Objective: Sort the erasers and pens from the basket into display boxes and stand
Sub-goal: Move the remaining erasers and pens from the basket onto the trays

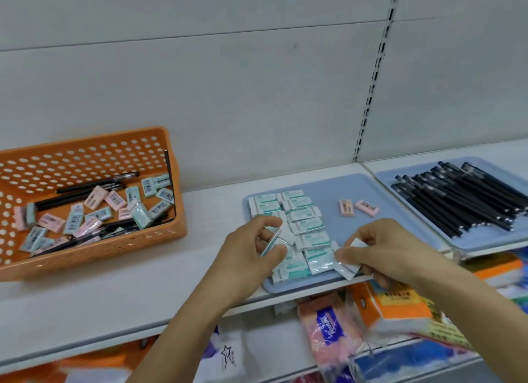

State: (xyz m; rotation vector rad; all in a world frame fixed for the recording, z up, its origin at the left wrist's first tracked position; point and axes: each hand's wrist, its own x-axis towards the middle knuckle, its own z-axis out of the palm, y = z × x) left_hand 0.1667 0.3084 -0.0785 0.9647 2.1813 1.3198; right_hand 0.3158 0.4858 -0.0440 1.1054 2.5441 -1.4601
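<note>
Two hands work at the shelf's front edge, the left hand pinching a teal eraser and the right hand gripping another eraser, seemingly to extend the neat rows on the blue tray, while the basket keeps more.

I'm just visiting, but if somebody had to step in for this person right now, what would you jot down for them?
Left hand: pinches one green eraser on edge above the rows.
Right hand: grips a wrapped eraser at the tray's front edge.
Middle blue tray: two columns of green erasers, plus two pink erasers lying loose.
Right blue tray: black pens piled together.
Orange basket: still holds mixed pink and green erasers and several pens.
Left to do: set down both held erasers, then empty the basket.
</note>
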